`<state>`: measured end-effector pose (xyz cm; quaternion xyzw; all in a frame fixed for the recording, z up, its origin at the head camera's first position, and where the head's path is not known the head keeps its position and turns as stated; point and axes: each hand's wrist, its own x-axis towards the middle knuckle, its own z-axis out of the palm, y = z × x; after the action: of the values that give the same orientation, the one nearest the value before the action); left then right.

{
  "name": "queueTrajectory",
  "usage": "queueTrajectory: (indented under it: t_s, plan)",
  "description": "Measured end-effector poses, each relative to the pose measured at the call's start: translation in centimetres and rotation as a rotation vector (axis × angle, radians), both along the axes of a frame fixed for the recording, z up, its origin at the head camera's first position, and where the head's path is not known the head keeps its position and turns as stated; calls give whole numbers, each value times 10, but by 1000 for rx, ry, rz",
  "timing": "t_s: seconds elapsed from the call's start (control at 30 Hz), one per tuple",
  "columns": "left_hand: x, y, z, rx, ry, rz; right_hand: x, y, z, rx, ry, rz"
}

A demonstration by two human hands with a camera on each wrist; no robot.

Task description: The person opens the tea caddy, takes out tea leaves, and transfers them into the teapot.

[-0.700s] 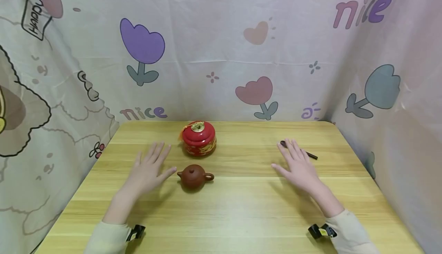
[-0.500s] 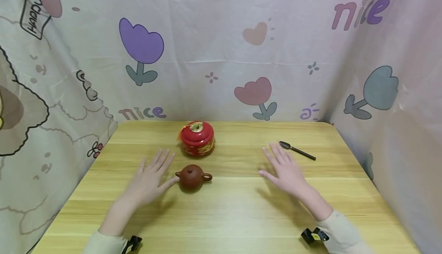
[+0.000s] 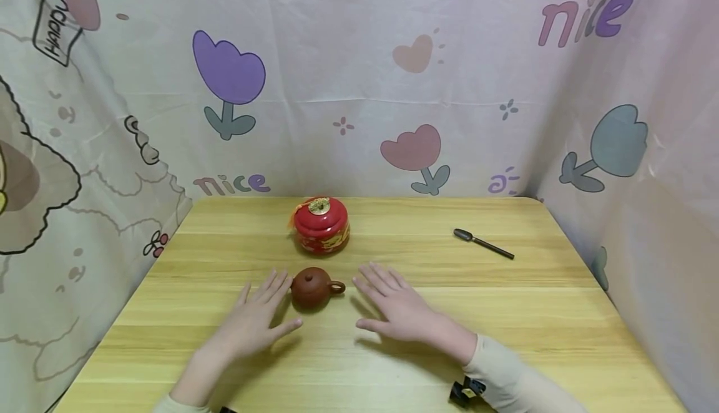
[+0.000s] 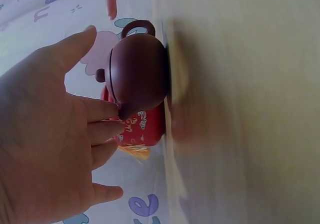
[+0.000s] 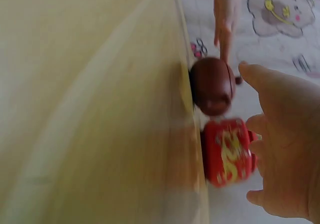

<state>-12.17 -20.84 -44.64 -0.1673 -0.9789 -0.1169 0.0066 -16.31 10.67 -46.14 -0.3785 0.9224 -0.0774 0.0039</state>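
A small brown teapot (image 3: 311, 291) with a knobbed lid stands upright on the table, its loop handle pointing right. My left hand (image 3: 253, 322) is at the teapot's left, fingers spread, fingertips in front of the spout; whether they touch it I cannot tell. To the right of the handle my right hand (image 3: 399, 307) hovers with straight fingers and thumb apart, holding nothing. Both the teapot (image 4: 140, 72) and the left palm (image 4: 45, 134) show in the left wrist view. In the right wrist view, the right hand (image 5: 285, 139) is apart from the teapot (image 5: 212, 84).
Behind the teapot stands a lidded red jar (image 3: 321, 229) with gold decoration and an orange tassel. A dark, slim tool with a thicker oval end (image 3: 483, 243) lies at the back right of the wooden table (image 3: 562, 325). A printed curtain (image 3: 331, 57) hangs along the back and sides.
The right hand has swept left and nearer, from beside the dark tool to beside the teapot's handle. My left hand has shifted slightly right and nearer. The teapot and jar stay put.
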Motion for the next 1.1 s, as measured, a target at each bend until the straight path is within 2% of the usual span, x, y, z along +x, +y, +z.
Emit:
queueTrajectory:
  t_s: [0.2,0.47,0.7,1.1]
  plan:
    - [2,-1,-6,14,12,-11,1,-20,-1,-8,23,57]
    - [0,1,-7,6,42,-32,1,-31,-1,9,4,63]
    - [-4,11,-2,-6,25,-55,2,-23,-1,2,-33,42]
    - [-19,39,3,-53,-3,-170,3,9,2,-27,-58,-26]
